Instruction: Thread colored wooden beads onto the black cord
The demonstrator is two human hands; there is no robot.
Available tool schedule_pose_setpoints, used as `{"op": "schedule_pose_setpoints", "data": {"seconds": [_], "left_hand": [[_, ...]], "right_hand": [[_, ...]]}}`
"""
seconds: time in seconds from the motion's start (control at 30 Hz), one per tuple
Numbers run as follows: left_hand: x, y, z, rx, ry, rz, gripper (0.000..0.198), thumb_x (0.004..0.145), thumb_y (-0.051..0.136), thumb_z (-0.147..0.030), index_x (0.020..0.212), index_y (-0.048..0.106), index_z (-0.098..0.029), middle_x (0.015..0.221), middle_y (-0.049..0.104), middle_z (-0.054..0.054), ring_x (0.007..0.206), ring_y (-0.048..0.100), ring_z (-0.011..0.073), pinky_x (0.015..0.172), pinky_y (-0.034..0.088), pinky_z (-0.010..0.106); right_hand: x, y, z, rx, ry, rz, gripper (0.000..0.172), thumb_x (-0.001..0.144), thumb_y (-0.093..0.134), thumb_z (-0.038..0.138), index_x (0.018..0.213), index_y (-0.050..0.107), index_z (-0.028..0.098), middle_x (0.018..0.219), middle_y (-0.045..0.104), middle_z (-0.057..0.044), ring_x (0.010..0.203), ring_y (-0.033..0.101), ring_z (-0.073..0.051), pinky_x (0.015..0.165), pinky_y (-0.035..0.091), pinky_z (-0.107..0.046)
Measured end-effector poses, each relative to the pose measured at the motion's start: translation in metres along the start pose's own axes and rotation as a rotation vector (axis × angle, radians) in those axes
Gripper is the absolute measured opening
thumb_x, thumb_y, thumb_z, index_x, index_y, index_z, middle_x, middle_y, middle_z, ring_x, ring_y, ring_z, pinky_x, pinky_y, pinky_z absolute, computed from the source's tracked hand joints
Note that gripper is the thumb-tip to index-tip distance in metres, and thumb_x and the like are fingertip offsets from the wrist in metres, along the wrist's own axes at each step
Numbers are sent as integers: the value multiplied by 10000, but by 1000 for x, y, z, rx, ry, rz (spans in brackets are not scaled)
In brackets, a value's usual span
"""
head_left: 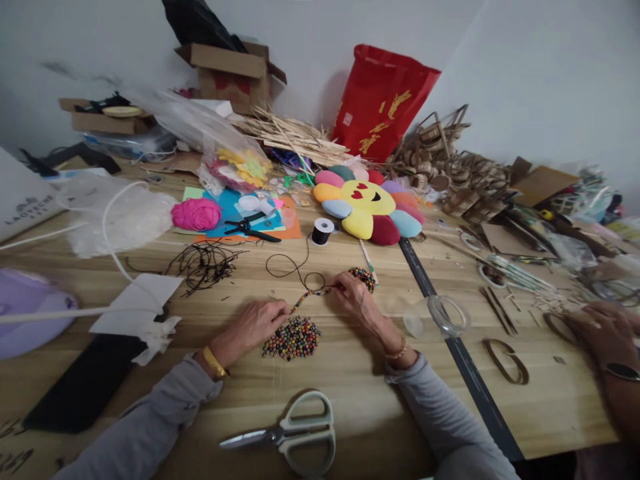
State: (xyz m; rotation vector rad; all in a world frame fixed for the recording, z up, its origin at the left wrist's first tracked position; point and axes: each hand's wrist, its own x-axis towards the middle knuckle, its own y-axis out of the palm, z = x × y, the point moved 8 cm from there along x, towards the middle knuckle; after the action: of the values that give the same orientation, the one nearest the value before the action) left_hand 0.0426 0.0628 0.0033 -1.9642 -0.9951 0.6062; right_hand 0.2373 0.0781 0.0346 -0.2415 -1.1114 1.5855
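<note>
My left hand [259, 323] rests on the wooden table [360, 373] with fingertips pinched on the lower end of a short strand of coloured beads [310, 295]. My right hand [354, 293] pinches the strand's upper end, where a thin black cord [293, 265] loops away to a black thread spool [323, 231]. A heap of loose coloured beads [293, 338] lies just in front of my left hand. A smaller bead cluster [364, 276] sits beside my right fingers. Both wrists wear gold bracelets.
Grey-handled scissors [295, 437] lie near the front edge. A clear plastic cup [440, 316] lies on its side at right, near a black ruler [450, 337]. A flower plush [367, 207], pink yarn [197, 213] and tangled black cord [203, 263] lie behind. Another person's hand [600, 327] rests far right.
</note>
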Motion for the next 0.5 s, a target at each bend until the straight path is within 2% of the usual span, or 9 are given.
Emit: {"op": "schedule_pose_setpoints", "data": {"seconds": [0.1, 0.2, 0.37, 0.43, 0.5], "left_hand": [[-3, 0, -2, -40, -2, -14, 202, 909, 504, -261, 840, 685, -203, 799, 732, 46, 731, 651, 193, 668, 417, 261], [-5, -8, 1, -106, -56, -78, 189, 888, 503, -257, 803, 660, -196, 708, 696, 26, 621, 599, 167, 597, 389, 248], [-11, -26, -1, -281, -52, -218, 179, 863, 497, -296, 768, 592, -178, 490, 472, -60, 460, 394, 109, 505, 315, 214], [-14, -27, -5, -377, -32, -216, 184, 864, 497, -309, 770, 573, -171, 492, 449, -70, 466, 376, 101, 499, 304, 203], [-17, -24, -8, -467, -28, -163, 196, 866, 502, -325, 769, 566, -168, 493, 430, -78, 471, 359, 95, 491, 289, 194]], "right_hand": [[-1, -1, 0, -22, 11, 41, 130, 894, 501, 86, 909, 594, 175, 866, 623, -55, 757, 577, -174, 694, 456, -282], [-3, -2, -2, -86, 36, 68, 153, 901, 478, 74, 909, 595, 173, 896, 616, -71, 778, 571, -184, 706, 452, -294], [-3, -13, -5, -77, 52, -14, 118, 905, 482, 116, 862, 567, 185, 848, 587, -58, 742, 555, -183, 676, 449, -298], [-3, -19, -4, -11, 65, -70, 86, 902, 500, 147, 858, 558, 190, 829, 584, -48, 739, 559, -176, 682, 458, -297], [-4, -22, -5, 73, 102, -97, 48, 891, 524, 182, 857, 557, 191, 816, 591, -40, 731, 563, -166, 673, 465, -288]]}}
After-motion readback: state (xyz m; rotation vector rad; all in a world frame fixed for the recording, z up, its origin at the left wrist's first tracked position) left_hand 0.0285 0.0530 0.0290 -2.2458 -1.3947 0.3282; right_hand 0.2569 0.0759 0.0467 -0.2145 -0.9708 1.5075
